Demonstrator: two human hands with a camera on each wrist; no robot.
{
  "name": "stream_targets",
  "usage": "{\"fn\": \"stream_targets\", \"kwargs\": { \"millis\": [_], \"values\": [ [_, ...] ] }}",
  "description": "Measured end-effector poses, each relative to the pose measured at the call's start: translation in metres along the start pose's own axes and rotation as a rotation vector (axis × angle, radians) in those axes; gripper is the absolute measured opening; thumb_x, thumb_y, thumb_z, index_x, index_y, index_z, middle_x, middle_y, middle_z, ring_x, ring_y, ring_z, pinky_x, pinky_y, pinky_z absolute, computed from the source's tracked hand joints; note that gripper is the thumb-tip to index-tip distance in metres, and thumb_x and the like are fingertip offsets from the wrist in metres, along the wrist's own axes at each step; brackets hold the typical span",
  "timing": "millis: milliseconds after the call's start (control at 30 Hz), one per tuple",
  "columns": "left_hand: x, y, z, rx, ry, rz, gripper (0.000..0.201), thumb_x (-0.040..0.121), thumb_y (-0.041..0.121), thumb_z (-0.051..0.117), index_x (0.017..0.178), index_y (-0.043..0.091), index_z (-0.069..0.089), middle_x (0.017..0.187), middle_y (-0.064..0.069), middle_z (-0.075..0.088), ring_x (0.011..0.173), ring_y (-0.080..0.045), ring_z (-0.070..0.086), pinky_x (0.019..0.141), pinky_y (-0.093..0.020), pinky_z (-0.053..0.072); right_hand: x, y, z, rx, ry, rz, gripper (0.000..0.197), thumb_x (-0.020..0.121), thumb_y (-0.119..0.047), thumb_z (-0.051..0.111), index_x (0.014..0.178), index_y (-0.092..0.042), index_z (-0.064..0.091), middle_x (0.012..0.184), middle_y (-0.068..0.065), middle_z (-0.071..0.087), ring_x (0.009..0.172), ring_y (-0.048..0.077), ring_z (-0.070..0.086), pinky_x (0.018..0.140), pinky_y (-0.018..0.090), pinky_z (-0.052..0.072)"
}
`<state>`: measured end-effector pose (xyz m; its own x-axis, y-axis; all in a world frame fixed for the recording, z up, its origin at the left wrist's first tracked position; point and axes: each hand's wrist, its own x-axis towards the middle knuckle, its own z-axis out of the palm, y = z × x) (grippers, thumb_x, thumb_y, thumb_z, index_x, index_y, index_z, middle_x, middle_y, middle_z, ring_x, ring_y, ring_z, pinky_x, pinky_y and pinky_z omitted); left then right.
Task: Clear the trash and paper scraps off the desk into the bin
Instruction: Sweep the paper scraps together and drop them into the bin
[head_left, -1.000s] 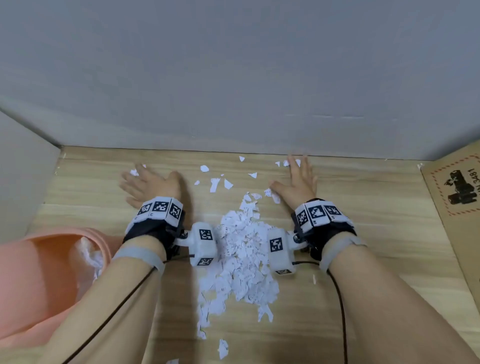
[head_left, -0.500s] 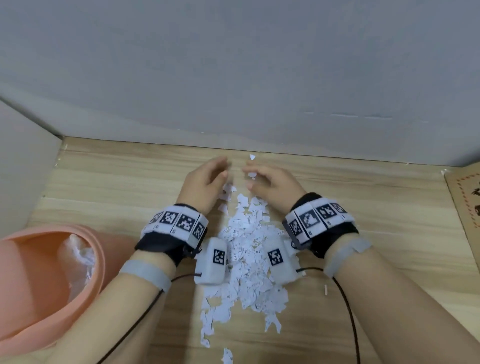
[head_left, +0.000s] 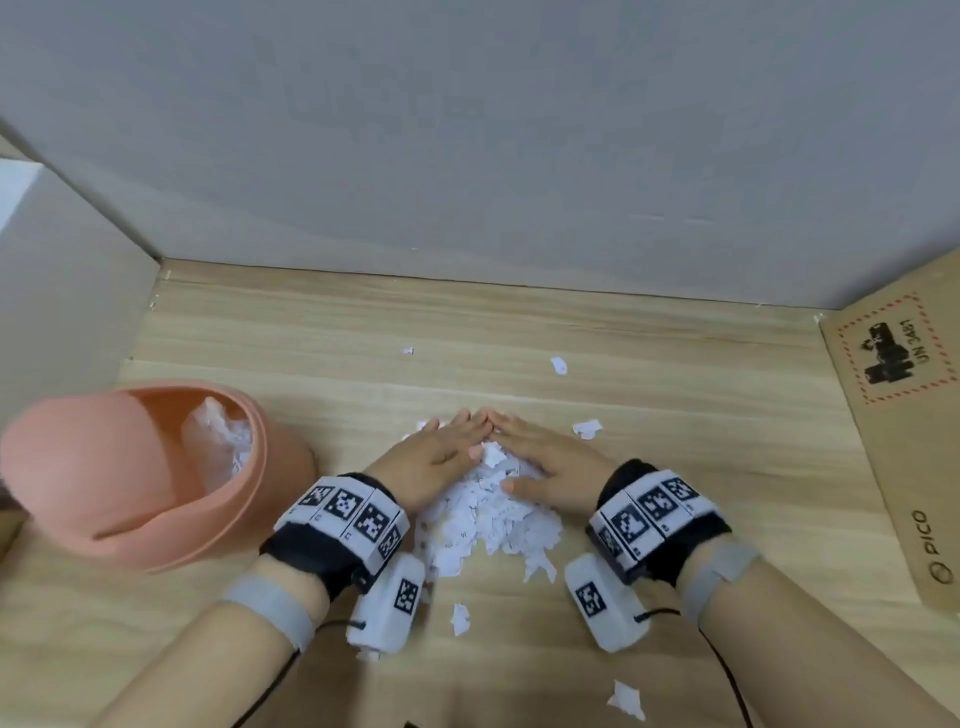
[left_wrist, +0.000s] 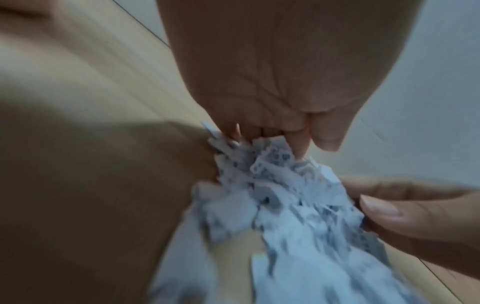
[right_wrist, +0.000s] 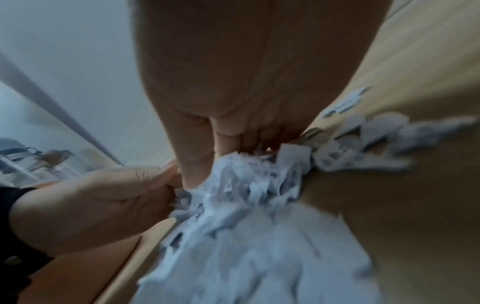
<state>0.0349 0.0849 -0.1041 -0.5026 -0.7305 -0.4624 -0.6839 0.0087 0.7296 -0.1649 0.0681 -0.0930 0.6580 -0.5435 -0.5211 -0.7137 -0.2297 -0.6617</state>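
A heap of white paper scraps (head_left: 488, 514) lies on the wooden desk (head_left: 727, 467) in front of me. My left hand (head_left: 441, 447) and right hand (head_left: 545, 457) lie flat on the far side of the heap, fingertips meeting in a V. In the left wrist view the left hand (left_wrist: 272, 82) presses its fingers down on the scraps (left_wrist: 285, 195). The right wrist view shows the right hand (right_wrist: 246, 82) doing the same on the scraps (right_wrist: 246, 195). A pink bin (head_left: 260, 457) lies tipped at the left, with plastic and scraps inside.
Loose scraps lie apart from the heap: one far back (head_left: 558, 365), one by my right hand (head_left: 587, 428), one near me (head_left: 460, 618), one at the front (head_left: 626, 699). A cardboard box (head_left: 909, 441) lies at the right. A grey wall closes the back.
Both hands came together from wide apart at the back of the desk and drew the scattered scraps towards me into a tighter heap. The bin now shows more fully.
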Motion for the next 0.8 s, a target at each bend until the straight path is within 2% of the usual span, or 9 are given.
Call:
{"fn": "stream_targets", "kwargs": {
  "millis": [100,200,300,367,433,500,567,667,800],
  "values": [
    [-0.029,-0.003,0.018,-0.03,-0.034,0.015,0.045,0.103,0.027,0.033,0.147,0.021,0.027,0.157,0.007,0.017,0.141,0.001,0.006,0.111,-0.016,-0.005,-0.022,-0.007,0.03,0.088,0.006,-0.002,0.061,0.091,-0.03,0.051,0.143,-0.02,0.022,0.153,-0.009,0.007,0.136,0.001,0.002,0.119,0.031,0.006],
    [-0.056,-0.01,0.022,-0.184,0.139,-0.026,0.05,0.097,0.039,0.045,0.143,0.03,0.029,0.149,0.017,0.018,0.146,-0.005,0.012,0.113,-0.02,-0.007,-0.037,-0.005,0.04,0.219,0.21,0.068,0.058,0.088,-0.029,0.055,0.14,-0.023,0.03,0.154,-0.007,0.016,0.138,0.004,0.008,0.12,0.037,0.007],
    [-0.086,-0.026,0.028,-0.194,0.24,-0.09,0.092,0.069,0.072,0.05,0.144,0.036,0.012,0.152,0.019,0.002,0.145,-0.001,-0.006,0.114,-0.026,-0.012,-0.05,0.007,0.038,0.278,0.489,0.199,0.068,0.082,-0.033,0.062,0.14,-0.03,0.026,0.154,-0.01,0.011,0.143,0.011,0.002,0.119,0.046,0.004],
    [-0.103,-0.038,0.042,-0.066,0.199,-0.125,0.132,0.045,0.093,0.046,0.149,0.028,-0.004,0.152,0.016,-0.017,0.142,-0.003,-0.022,0.112,-0.028,-0.019,-0.055,0.009,0.044,0.208,0.427,0.266,0.084,0.076,-0.04,0.067,0.142,-0.034,0.016,0.156,-0.007,0.001,0.144,0.014,-0.007,0.118,0.046,-0.007],
    [-0.11,-0.042,0.058,0.066,0.144,-0.132,0.142,0.036,0.102,0.032,0.145,0.027,-0.02,0.149,0.014,-0.03,0.138,-0.005,-0.033,0.108,-0.027,-0.026,-0.056,0.003,0.061,0.085,0.289,0.244,0.101,0.068,-0.045,0.072,0.14,-0.04,0.002,0.156,-0.006,-0.008,0.143,0.015,-0.013,0.115,0.045,-0.013],
    [-0.106,-0.033,0.071,0.089,0.08,-0.11,0.134,0.038,0.103,0.024,0.137,0.03,-0.028,0.146,0.014,-0.034,0.136,-0.006,-0.036,0.105,-0.029,-0.029,-0.052,-0.009,0.078,0.019,0.218,0.182,0.114,0.06,-0.045,0.079,0.132,-0.049,-0.01,0.154,-0.01,-0.015,0.14,0.012,-0.021,0.113,0.042,-0.016],
    [-0.096,-0.021,0.081,0.11,0.045,-0.083,0.13,0.045,0.1,0.023,0.14,0.027,-0.028,0.145,0.013,-0.034,0.134,-0.006,-0.037,0.105,-0.03,-0.029,-0.046,-0.021,0.091,-0.043,0.192,0.171,0.125,0.054,-0.042,0.082,0.126,-0.052,-0.02,0.148,-0.016,-0.02,0.135,0.009,-0.029,0.11,0.039,-0.018],
    [-0.081,-0.009,0.09,0.204,-0.013,-0.057,0.111,0.062,0.082,0.014,0.145,0.021,-0.024,0.146,0.009,-0.034,0.133,-0.005,-0.036,0.105,-0.031,-0.028,-0.039,-0.031,0.1,-0.108,0.221,0.235,0.13,0.055,-0.039,0.083,0.126,-0.051,-0.025,0.151,-0.01,-0.022,0.131,0.005,-0.031,0.112,0.043,-0.015],
    [-0.085,-0.001,0.083,0.147,-0.012,-0.062,0.09,0.088,0.064,0.038,0.151,0.02,-0.009,0.158,0.003,-0.022,0.135,-0.003,-0.03,0.111,-0.035,-0.023,-0.035,-0.037,0.102,-0.157,0.288,0.293,0.126,0.054,-0.047,0.08,0.136,-0.048,-0.016,0.155,-0.003,-0.016,0.142,0.014,-0.017,0.114,0.041,-0.002]
  ]
}}
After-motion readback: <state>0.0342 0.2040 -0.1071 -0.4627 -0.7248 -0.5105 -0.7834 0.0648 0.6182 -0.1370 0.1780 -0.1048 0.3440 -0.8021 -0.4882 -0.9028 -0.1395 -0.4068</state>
